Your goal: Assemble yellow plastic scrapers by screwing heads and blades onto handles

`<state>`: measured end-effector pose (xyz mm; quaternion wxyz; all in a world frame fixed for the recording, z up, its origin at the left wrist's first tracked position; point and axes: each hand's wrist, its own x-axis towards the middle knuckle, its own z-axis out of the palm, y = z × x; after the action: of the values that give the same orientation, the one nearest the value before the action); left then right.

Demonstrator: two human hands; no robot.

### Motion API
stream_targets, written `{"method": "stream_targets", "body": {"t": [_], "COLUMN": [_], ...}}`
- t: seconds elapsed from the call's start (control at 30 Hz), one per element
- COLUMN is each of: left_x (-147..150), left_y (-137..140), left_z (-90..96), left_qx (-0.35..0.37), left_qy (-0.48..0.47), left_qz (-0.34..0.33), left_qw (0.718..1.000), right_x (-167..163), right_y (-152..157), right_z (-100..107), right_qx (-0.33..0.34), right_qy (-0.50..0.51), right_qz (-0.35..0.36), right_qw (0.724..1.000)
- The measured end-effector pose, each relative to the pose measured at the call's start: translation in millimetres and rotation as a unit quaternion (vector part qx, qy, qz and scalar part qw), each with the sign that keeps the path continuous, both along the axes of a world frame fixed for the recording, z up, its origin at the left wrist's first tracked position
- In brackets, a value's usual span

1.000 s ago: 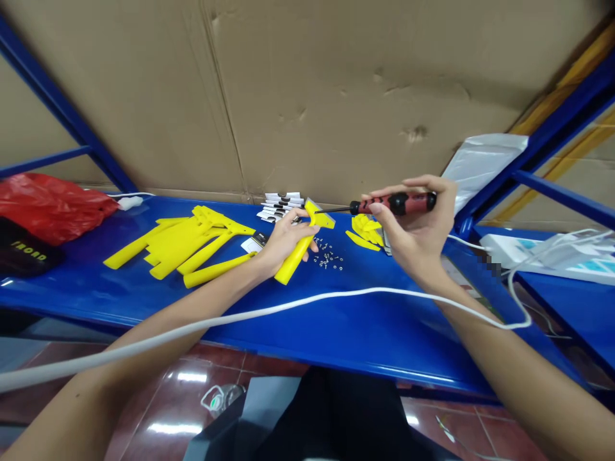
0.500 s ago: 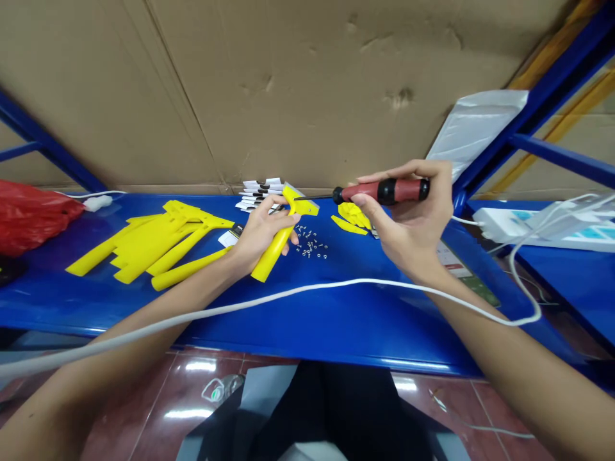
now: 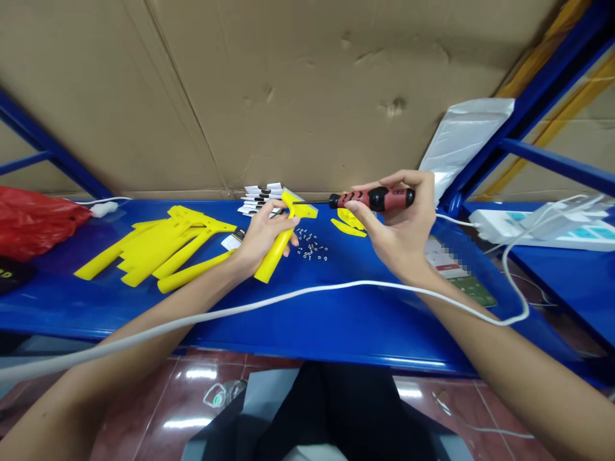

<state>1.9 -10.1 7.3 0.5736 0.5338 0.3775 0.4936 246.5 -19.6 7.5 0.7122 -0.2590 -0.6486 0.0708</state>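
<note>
My left hand is closed round a yellow scraper, its wide head pointing away from me and its handle toward me. In my right hand is a screwdriver with a red and black grip, held level. Its thin shaft reaches left to the scraper's head; whether the tip sits in a screw is too small to tell. Small screws and nuts lie scattered on the blue table between my hands. Smaller yellow pieces lie behind the screwdriver, partly covered by my right hand.
Several yellow scraper handles are piled at left, beside a red plastic bag. White packets stand against the cardboard wall. A white cable crosses above the blue table. A power strip is at right.
The screwdriver and my right hand have shifted slightly left and down in view; its grip looks turned. The whole view has moved a little. My left hand keeps its hold on the scraper.
</note>
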Motion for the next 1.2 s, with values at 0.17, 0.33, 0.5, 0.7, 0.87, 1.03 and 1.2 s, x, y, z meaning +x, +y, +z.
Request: {"method": "stream_targets", "body": {"t": [0.17, 0.33, 0.5, 0.7, 0.87, 1.03, 1.2], "left_x": [0, -1, 0, 1, -1, -1, 1], "left_y": [-4, -3, -5, -9, -5, -4, -5], "left_z": [2.9, 3.3, 6.0, 8.5, 3.7, 2.9, 4.8], "left_qx": [0.005, 0.002, 0.001, 0.010, -0.003, -0.005, 0.001], "left_qy": [-0.006, -0.004, -0.001, -0.005, -0.006, -0.008, -0.005], "left_qz": [-0.011, -0.003, -0.005, -0.010, -0.001, -0.002, -0.005], "left_qw": [1.000, 1.000, 1.000, 1.000, 1.000, 1.000, 1.000], "right_x": [1, -3, 3, 5, 0, 2, 8], "right_y": [0, -6, -1, 2, -4, -4, 2], "right_z": [3, 8, 2, 5, 7, 5, 5], "right_qx": [-0.009, -0.012, -0.014, -0.017, -0.034, -0.031, -0.024], "right_qy": [-0.015, -0.032, -0.020, -0.002, -0.009, -0.009, -0.022], "right_qz": [0.015, 0.039, -0.010, 0.055, 0.080, -0.018, -0.044], "right_qw": [1.000, 0.999, 1.000, 0.998, 0.996, 0.999, 0.999]}}
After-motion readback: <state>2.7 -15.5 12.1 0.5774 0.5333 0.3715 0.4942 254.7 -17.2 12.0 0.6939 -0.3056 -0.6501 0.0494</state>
